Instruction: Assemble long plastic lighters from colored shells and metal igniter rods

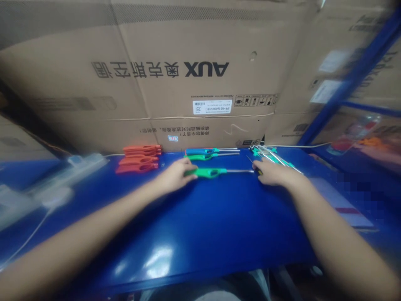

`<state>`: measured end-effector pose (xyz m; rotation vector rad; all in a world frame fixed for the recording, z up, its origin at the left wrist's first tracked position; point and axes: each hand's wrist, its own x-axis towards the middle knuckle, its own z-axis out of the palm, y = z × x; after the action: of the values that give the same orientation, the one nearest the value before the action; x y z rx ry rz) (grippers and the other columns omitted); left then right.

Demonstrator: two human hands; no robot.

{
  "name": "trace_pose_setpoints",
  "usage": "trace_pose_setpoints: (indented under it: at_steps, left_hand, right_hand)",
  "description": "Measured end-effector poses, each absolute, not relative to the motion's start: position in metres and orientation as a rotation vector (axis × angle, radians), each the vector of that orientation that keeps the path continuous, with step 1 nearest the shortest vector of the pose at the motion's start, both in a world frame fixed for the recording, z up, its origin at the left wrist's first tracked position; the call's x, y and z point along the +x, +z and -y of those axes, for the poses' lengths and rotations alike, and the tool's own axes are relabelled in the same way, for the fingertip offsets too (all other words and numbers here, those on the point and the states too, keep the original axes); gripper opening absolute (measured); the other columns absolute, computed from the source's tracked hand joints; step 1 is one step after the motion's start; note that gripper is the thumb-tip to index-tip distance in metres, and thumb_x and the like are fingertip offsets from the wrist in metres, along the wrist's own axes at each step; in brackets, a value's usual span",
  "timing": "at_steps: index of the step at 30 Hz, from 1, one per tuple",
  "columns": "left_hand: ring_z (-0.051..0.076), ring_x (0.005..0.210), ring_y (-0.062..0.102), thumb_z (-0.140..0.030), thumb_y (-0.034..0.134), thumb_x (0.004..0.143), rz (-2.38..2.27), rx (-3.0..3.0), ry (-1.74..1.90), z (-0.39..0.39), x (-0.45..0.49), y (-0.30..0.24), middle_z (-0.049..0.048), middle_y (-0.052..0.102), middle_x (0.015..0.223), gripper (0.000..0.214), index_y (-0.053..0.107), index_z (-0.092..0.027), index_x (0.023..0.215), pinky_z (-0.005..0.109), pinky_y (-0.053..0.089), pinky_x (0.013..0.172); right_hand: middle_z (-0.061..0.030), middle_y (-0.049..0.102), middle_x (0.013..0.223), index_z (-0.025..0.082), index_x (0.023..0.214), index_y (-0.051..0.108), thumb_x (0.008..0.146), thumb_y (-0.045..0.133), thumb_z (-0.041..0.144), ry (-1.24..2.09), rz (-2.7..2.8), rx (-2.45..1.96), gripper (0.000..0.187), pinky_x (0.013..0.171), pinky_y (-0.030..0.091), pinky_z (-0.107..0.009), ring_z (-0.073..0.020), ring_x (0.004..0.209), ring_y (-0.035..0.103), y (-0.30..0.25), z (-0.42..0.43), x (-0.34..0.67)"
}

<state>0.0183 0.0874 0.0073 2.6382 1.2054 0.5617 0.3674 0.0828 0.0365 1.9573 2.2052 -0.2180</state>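
Note:
My left hand (176, 174) is closed around the handle end of a green long-necked lighter (208, 172), whose metal tube points right. My right hand (272, 171) is closed on a small screwdriver-like tool (258, 171) with a black-and-yellow handle; a thin shaft sticks out toward the upper left, and the fingers hide much of it. This hand is beside the lighter's tube tip; I cannot tell whether they touch. Behind lie a blue lighter (200, 151) and another green lighter (200, 157). Metal tubes with green pieces (272, 155) are heaped beyond my right hand.
Orange lighter handles (139, 160) lie stacked at the left on the blue table (188, 225). Farther left are a white power strip (67, 173) and cable. A large cardboard sheet (175, 37) stands behind. Right are a blue frame bar (354, 75), a flat pad (341, 205) and a clear bottle (354, 133).

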Motion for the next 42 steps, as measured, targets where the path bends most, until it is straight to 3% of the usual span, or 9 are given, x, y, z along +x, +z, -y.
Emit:
trace_pose_setpoints:
  at_steps: [12, 21, 28, 35, 42]
  left_hand:
    - [0.024, 0.095, 0.066, -0.032, 0.067, 0.088, -1.461, 2.586, 0.687, -0.161, 0.005, -0.006, 0.0088, 0.064, 0.1, 0.03, 0.075, -0.017, 0.114, 0.037, 0.052, 0.095]
    - [0.025, 0.099, 0.067, -0.027, 0.067, 0.089, -1.572, 2.621, 0.733, -0.164, 0.02, -0.009, 0.0108, 0.069, 0.107, 0.032, 0.073, -0.015, 0.118, 0.036, 0.053, 0.095]
    - [0.032, 0.107, 0.06, -0.031, 0.066, 0.089, -1.662, 2.755, 0.703, -0.153, 0.03, -0.006, 0.0141, 0.065, 0.114, 0.031, 0.074, -0.014, 0.114, 0.045, 0.052, 0.094]
    - [0.03, 0.107, 0.059, -0.035, 0.063, 0.093, -1.676, 2.818, 0.733, -0.146, 0.032, -0.005, 0.0125, 0.064, 0.119, 0.037, 0.068, -0.017, 0.124, 0.042, 0.051, 0.092]
    - [0.027, 0.102, 0.06, -0.031, 0.059, 0.096, -1.662, 2.853, 0.704, -0.146, 0.033, -0.006, 0.0092, 0.068, 0.112, 0.026, 0.071, -0.02, 0.116, 0.038, 0.05, 0.084]
  right_hand:
    - [-0.0153, 0.059, 0.121, 0.017, 0.121, 0.058, 0.089, 0.048, 0.02, -0.203, -2.173, 1.901, 0.034, 0.072, 0.043, -0.034, -0.0296, 0.098, 0.064, 0.039, -0.079, 0.358]
    - [-0.0184, 0.058, 0.121, 0.014, 0.124, 0.057, 0.092, 0.048, 0.025, -0.147, -2.199, 1.879, 0.035, 0.086, 0.046, -0.038, -0.0322, 0.107, 0.063, 0.037, -0.077, 0.352]
    - [-0.0205, 0.056, 0.127, 0.012, 0.127, 0.058, 0.093, 0.05, 0.027, -0.101, -2.233, 1.862, 0.038, 0.094, 0.046, -0.041, -0.034, 0.115, 0.059, 0.034, -0.079, 0.35]
    - [-0.0202, 0.055, 0.13, 0.015, 0.129, 0.061, 0.094, 0.05, 0.03, -0.034, -2.311, 1.833, 0.039, 0.096, 0.045, -0.043, -0.035, 0.118, 0.057, 0.032, -0.079, 0.351]
    - [-0.0197, 0.057, 0.126, 0.014, 0.125, 0.064, 0.095, 0.051, 0.032, 0.034, -2.385, 1.787, 0.038, 0.098, 0.044, -0.044, -0.0366, 0.118, 0.055, 0.028, -0.081, 0.35]
